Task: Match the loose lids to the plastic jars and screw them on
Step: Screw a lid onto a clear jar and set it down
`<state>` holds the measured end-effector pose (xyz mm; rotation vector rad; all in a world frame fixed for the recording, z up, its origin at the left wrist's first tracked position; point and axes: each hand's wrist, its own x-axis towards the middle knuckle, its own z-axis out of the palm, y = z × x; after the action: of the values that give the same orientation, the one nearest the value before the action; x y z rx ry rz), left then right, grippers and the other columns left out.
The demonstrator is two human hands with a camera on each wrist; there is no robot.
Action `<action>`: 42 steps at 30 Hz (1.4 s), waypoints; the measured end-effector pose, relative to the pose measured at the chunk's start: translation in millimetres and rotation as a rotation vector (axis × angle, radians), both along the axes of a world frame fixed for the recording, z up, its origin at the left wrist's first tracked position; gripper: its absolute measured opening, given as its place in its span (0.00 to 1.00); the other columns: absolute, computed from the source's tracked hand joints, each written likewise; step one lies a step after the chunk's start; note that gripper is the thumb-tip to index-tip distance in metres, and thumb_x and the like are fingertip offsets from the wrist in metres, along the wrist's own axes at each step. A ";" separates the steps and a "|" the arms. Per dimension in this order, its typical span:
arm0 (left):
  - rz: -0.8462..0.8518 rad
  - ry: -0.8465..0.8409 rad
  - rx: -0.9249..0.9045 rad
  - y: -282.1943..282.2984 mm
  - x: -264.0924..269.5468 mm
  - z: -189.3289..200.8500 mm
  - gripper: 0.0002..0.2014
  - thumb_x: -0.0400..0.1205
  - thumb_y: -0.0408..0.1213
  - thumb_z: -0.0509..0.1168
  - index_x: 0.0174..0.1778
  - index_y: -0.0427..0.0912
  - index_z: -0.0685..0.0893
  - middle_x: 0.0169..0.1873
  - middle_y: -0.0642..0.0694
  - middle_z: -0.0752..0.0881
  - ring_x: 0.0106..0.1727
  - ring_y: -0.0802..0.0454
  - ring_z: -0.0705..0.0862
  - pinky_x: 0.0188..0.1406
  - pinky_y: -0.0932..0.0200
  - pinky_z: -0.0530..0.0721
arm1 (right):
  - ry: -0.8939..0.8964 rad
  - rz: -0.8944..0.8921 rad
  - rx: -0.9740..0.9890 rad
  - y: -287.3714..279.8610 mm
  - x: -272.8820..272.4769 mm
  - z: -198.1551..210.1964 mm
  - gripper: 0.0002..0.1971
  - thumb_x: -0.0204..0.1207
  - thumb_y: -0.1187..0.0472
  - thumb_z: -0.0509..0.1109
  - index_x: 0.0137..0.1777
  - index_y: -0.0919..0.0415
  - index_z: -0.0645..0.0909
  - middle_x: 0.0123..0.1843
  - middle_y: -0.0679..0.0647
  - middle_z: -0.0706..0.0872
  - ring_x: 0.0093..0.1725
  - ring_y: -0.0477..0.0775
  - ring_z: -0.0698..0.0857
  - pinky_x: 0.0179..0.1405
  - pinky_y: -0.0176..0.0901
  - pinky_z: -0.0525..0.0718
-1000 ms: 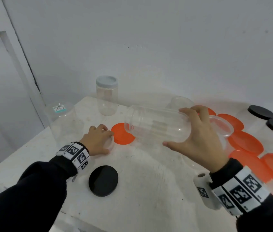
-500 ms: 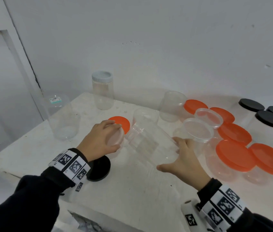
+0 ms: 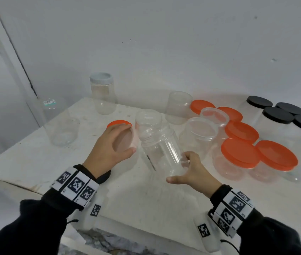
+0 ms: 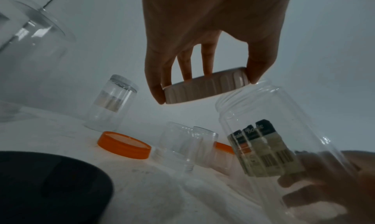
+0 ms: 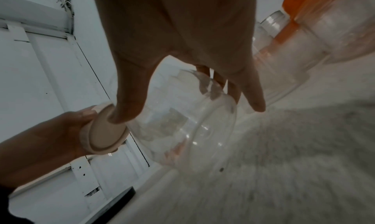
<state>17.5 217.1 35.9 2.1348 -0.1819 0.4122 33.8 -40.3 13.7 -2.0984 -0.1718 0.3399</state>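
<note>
My right hand point(image 3: 178, 168) grips the base of a tall clear jar point(image 3: 157, 142) with a printed label point(image 4: 261, 148). The jar is tilted, its open threaded mouth pointing up and away from me. A pale ribbed lid point(image 4: 202, 89) is pinched by its rim between the thumb and fingers of my left hand point(image 3: 127, 138). The lid hangs just left of the jar's mouth, at the rim but not over it. The right wrist view shows the lid point(image 5: 103, 131) from its flat top, beside the jar point(image 5: 182, 128).
A loose orange lid point(image 3: 120, 123) lies behind my left hand, and a black lid point(image 4: 50, 187) under that wrist. A grey-lidded jar point(image 3: 102, 96) and a large open jar point(image 3: 61, 126) stand left. Open jars point(image 3: 199, 133), orange-lidded jars point(image 3: 240, 155) and black-lidded jars point(image 3: 276, 115) crowd the right.
My right hand brought the jar down from lying sideways and tipped its mouth up and away. My left hand lifted the pale lid off the table to the jar's mouth.
</note>
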 end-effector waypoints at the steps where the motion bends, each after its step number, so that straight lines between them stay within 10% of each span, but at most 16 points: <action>1: -0.001 -0.011 -0.018 -3.3 -1.9 2.0 0.38 0.61 0.62 0.64 0.69 0.53 0.74 0.65 0.61 0.74 0.62 0.71 0.71 0.60 0.62 0.73 | 0.006 0.006 0.002 -3.1 -0.6 -1.0 0.45 0.59 0.55 0.85 0.70 0.56 0.60 0.68 0.49 0.64 0.69 0.47 0.69 0.59 0.37 0.73; 10: -0.113 -0.036 -0.122 -37.6 -3.4 16.9 0.37 0.63 0.60 0.68 0.69 0.56 0.71 0.65 0.66 0.74 0.65 0.68 0.74 0.53 0.70 0.76 | 0.039 0.030 0.024 -32.4 -8.9 -11.3 0.45 0.59 0.57 0.85 0.69 0.48 0.58 0.69 0.48 0.68 0.65 0.47 0.73 0.47 0.30 0.75; 19: -0.315 -0.136 0.019 -75.0 7.8 33.3 0.35 0.66 0.57 0.68 0.69 0.46 0.76 0.66 0.55 0.72 0.68 0.65 0.71 0.62 0.75 0.69 | -0.025 0.037 0.127 -47.7 -16.3 -9.6 0.55 0.51 0.44 0.85 0.76 0.49 0.56 0.70 0.37 0.68 0.70 0.37 0.71 0.65 0.34 0.74; 24: -0.415 -0.183 0.115 -95.8 16.0 38.9 0.34 0.67 0.57 0.69 0.68 0.45 0.78 0.64 0.53 0.74 0.68 0.56 0.72 0.69 0.64 0.69 | -0.070 0.021 0.141 -47.9 -16.7 -6.5 0.46 0.57 0.57 0.86 0.73 0.49 0.62 0.67 0.36 0.70 0.66 0.33 0.72 0.54 0.26 0.77; 42: -0.477 -0.247 0.334 -122.9 31.4 36.6 0.33 0.65 0.61 0.68 0.63 0.47 0.81 0.60 0.57 0.76 0.61 0.58 0.70 0.63 0.49 0.72 | -0.060 0.130 0.133 -53.7 -2.8 -6.5 0.49 0.58 0.55 0.85 0.73 0.40 0.57 0.71 0.32 0.68 0.70 0.35 0.69 0.55 0.25 0.75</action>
<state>48.9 94.2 72.6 2.2609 -0.9361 0.3775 31.0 -94.0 7.2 -1.9712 -0.3583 0.3336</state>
